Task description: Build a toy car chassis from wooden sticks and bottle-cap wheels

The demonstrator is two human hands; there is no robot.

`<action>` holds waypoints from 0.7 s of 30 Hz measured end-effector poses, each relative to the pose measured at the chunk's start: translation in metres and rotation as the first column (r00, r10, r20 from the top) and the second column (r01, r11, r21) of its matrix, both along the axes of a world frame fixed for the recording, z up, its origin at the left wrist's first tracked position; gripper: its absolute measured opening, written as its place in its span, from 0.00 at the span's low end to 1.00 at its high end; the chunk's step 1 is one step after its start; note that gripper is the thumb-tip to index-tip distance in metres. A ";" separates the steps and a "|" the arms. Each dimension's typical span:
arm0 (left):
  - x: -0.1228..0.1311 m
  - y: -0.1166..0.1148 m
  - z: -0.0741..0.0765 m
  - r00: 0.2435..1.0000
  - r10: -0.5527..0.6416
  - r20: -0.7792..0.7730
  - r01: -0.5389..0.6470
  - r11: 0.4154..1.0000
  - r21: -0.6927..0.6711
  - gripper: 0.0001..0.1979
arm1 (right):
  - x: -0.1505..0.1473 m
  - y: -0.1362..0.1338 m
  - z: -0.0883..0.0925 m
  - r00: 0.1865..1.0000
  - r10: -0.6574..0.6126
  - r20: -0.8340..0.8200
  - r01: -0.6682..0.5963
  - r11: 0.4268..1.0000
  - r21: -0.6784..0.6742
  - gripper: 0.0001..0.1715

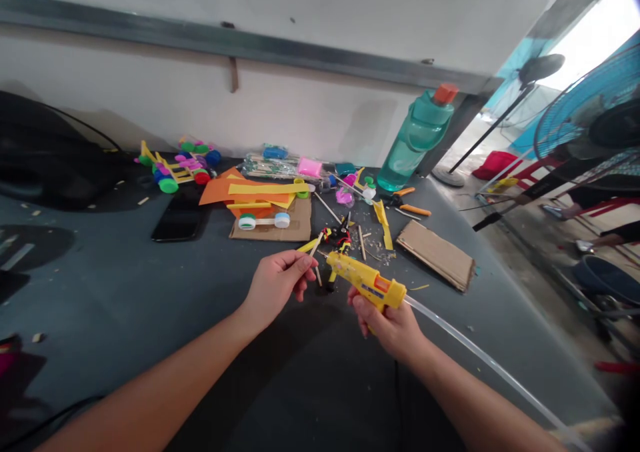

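My right hand (387,322) grips a yellow glue gun (365,280) with an orange trigger; a clear glue stick (480,355) trails out of its back toward the lower right. The nozzle points left at a thin wooden stick (316,244) that my left hand (277,284) pinches between thumb and fingers. Both hands hover just above the dark grey table (125,292), a few centimetres apart.
Beyond the hands lie a cardboard piece (436,255), orange and yellow paper strips (250,191), bottle-cap wheels on an axle (264,221), pliers (407,202), a black phone (181,220), a cap-and-stick toy (175,165) and a teal bottle (417,139). Fans stand at right.
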State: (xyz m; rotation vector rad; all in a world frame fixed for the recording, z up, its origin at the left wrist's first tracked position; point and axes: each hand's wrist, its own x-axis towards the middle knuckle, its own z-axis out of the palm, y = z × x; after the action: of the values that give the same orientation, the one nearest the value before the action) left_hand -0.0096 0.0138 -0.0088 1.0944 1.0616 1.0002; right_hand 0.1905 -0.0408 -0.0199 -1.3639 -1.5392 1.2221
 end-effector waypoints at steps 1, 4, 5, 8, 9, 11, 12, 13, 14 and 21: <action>0.000 0.000 0.001 1.000 -0.005 -0.007 0.005 1.000 -0.001 0.13 | 0.000 0.000 -0.001 1.000 0.005 -0.001 -0.005 1.000 -0.001 0.20; 0.000 -0.001 0.002 0.999 -0.021 -0.023 0.021 1.000 -0.005 0.13 | 0.002 -0.001 -0.003 1.000 0.028 -0.005 -0.028 1.000 -0.007 0.18; 0.000 -0.001 0.003 0.999 -0.025 -0.026 0.025 1.000 -0.005 0.13 | 0.002 -0.002 -0.004 0.999 0.033 -0.003 -0.033 0.999 -0.006 0.17; 0.000 -0.001 0.004 0.999 -0.022 -0.028 0.022 1.000 -0.004 0.13 | 0.002 -0.003 -0.006 0.999 0.042 0.009 -0.042 0.999 0.000 0.15; 0.000 -0.002 0.004 0.999 -0.020 -0.031 0.020 1.000 -0.006 0.13 | 0.001 -0.003 -0.006 0.999 0.043 0.011 -0.043 0.999 0.001 0.15; 0.001 -0.002 0.005 0.999 -0.018 -0.037 0.018 1.000 -0.008 0.13 | 0.001 -0.003 -0.005 0.999 0.041 0.012 -0.041 0.999 0.004 0.15; 0.001 -0.002 0.006 0.999 -0.018 -0.038 0.018 1.000 -0.007 0.13 | 0.000 -0.002 -0.005 0.999 0.039 0.014 -0.039 0.999 0.004 0.15; 0.001 -0.002 0.006 0.999 -0.018 -0.037 0.018 1.000 -0.007 0.13 | 0.000 -0.002 -0.005 0.999 0.036 0.017 -0.036 0.999 0.004 0.15; 0.002 -0.002 0.006 0.999 -0.018 -0.035 0.018 1.000 -0.006 0.13 | 0.000 -0.002 -0.005 0.999 0.035 0.024 -0.035 0.999 0.003 0.16; 0.001 -0.002 0.006 0.999 -0.025 -0.038 0.025 1.000 0.005 0.13 | 0.000 -0.002 -0.003 0.995 0.044 0.087 -0.045 0.999 0.007 0.17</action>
State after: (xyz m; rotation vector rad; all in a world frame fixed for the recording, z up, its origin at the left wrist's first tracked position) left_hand -0.0086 0.0118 -0.0031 1.1328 1.0741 0.9661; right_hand 0.1908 -0.0432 -0.0232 -1.4004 -1.6413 1.1950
